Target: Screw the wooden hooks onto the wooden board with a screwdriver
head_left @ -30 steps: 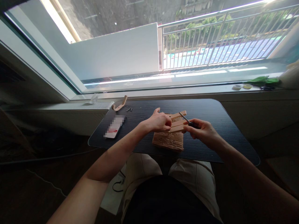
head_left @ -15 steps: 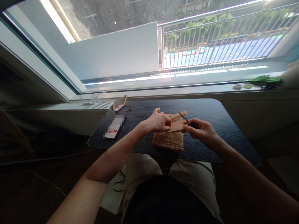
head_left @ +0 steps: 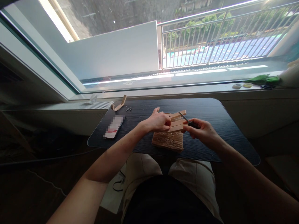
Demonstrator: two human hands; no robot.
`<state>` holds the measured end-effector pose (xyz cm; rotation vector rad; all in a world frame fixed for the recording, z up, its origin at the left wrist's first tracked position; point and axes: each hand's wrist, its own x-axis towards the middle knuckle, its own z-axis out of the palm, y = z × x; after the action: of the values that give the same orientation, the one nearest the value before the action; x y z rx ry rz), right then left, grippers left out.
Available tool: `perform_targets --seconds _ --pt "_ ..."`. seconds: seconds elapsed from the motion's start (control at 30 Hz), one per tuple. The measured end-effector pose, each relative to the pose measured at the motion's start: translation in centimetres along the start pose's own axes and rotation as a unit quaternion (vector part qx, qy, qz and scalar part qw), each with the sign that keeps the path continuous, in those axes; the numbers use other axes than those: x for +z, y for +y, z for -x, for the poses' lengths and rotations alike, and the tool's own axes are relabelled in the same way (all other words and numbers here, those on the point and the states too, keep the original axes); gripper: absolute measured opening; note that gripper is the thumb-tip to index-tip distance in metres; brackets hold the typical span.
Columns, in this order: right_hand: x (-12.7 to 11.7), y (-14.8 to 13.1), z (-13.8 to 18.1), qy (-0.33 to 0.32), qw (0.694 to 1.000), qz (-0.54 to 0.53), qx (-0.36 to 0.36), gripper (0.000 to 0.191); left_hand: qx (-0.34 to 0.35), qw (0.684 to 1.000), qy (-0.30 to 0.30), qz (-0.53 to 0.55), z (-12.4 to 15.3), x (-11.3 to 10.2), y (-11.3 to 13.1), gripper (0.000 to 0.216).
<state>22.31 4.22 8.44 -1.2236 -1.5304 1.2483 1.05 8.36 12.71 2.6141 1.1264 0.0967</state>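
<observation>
My left hand [head_left: 158, 121] is closed around pale wooden pieces [head_left: 177, 125], with its fingers curled over their left ends. Two wooden bars stick out to the right of it; whether they are joined cannot be seen. My right hand [head_left: 202, 130] grips the dark handle of a screwdriver [head_left: 184, 117], whose thin metal shaft points up and left across the upper bar. Fingertips of that hand touch the right end of the lower bar. Beneath both hands lies a ridged brown block [head_left: 167, 141], strewn with wood shavings, on the dark table [head_left: 224, 137].
A curved wooden hook [head_left: 119, 105] and some small screws [head_left: 128, 109] lie at the table's back left. In front of them is a phone-like slab [head_left: 114, 127]. Tape rolls [head_left: 237, 86] and a green cloth-like item [head_left: 261, 79] rest on the windowsill.
</observation>
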Motion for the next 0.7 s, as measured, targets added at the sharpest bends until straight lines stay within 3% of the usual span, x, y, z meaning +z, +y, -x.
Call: perform_targets --seconds 0.43,0.7 --pt "-0.02 0.03 0.18 -0.002 1.0 0.019 0.016 0.036 0.011 1.0 -0.003 0.0 0.0 0.37 -0.14 0.014" --pt "0.17 0.37 0.47 -0.009 0.999 0.036 0.022 0.035 0.034 0.999 0.028 0.002 0.47 0.62 -0.42 0.015"
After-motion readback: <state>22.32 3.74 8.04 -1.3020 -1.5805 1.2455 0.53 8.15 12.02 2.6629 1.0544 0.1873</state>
